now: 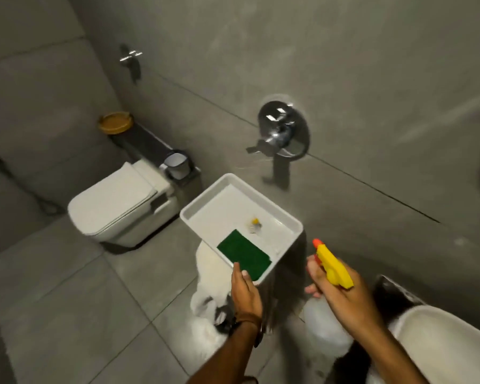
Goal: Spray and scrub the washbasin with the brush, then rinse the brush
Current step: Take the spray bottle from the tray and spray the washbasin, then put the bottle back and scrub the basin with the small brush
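A white rectangular basin sits tilted in the middle of the view. A green scrub pad lies in its near corner, and a small yellow and white object lies near its middle. My left hand grips the basin's near corner, thumb at the pad's edge. To the right, my right hand is closed around a spray bottle. The bottle has a yellow trigger head and an orange nozzle, which points toward the basin. Its pale body hangs below my fingers.
A white toilet stands to the left with its lid shut. A chrome mixer valve is on the grey wall behind the basin. A rounded white fixture fills the lower right corner. White blurred material lies under the basin.
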The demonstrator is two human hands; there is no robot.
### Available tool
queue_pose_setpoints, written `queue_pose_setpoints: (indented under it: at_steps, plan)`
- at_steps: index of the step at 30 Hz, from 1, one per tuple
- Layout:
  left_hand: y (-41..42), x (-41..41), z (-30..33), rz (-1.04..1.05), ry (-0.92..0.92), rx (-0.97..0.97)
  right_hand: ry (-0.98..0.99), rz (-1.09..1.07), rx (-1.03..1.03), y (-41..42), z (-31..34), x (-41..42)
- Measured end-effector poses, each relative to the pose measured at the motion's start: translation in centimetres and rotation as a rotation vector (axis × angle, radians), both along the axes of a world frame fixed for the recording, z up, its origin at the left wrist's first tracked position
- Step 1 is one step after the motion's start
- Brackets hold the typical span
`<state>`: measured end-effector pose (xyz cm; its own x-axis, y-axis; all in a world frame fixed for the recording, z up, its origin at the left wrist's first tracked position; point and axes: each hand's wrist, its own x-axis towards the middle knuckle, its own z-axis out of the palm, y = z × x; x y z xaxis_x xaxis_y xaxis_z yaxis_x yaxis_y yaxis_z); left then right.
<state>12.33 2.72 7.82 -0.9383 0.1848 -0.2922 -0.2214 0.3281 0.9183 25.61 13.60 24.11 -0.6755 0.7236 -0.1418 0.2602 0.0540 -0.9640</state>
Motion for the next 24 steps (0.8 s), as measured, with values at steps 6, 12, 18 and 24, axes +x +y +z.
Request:
queue_pose_setpoints:
  at_steps: [6,12,18,24]
  plan:
    - [-1.1,-7.5,-3.7,0.131,-0.054,-0.070,0.032,0.164,-0.009,0.9,-5.9,-14.9]
    - [0.5,-11.3,-7.5,0.160,-0.126,-0.115,0.075,0.305,-0.044,1.5,-12.6,-26.3]
    - [1.8,-12.6,-9.5,0.181,-0.153,-0.176,0.055,0.364,-0.077,1.8,-17.3,-33.6]
    - [2.2,-12.6,-9.5,0.201,-0.187,-0.161,-0.041,0.444,-0.035,1.8,-19.8,-36.2]
